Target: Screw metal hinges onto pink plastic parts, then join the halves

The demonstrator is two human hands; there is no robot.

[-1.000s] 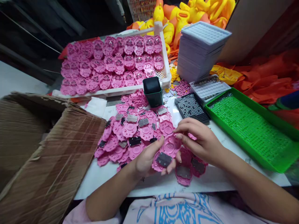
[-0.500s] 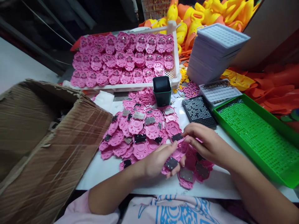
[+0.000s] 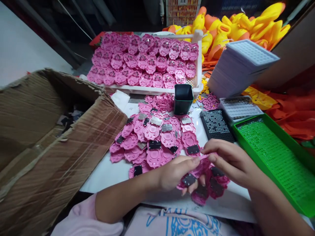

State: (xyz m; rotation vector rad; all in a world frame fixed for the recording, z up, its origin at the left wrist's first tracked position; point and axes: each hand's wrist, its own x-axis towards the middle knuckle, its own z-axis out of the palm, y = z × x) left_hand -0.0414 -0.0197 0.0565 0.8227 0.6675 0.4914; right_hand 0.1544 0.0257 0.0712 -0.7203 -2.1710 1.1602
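My left hand [image 3: 177, 174] is closed around a pink plastic casing [image 3: 197, 171] with a dark metal plate [image 3: 189, 180] screwed to its lower end. At the casing's upper end, the thumb and fingers of my right hand [image 3: 230, 161] are pinched together. Whether a small piece sits between those right fingertips cannot be made out. Beneath and beside my hands lie more pink casings with dark plates [image 3: 217, 186]. A large heap of similar casings [image 3: 154, 157], some with silver plates, spreads just beyond my left hand.
A cardboard box [image 3: 81, 141] stands at left. Behind the heap are a black cup [image 3: 183, 100] and a white crate [image 3: 137, 89] of pink casings. To the right are a black grid tray [image 3: 216, 126], a green tray [image 3: 283, 137], stacked white trays [image 3: 242, 70] and yellow-orange pieces [image 3: 246, 24].
The view has shifted, so the table's contents appear farther right and slightly lower. Both hands stay on the same pink casing, nearly in the same pose.
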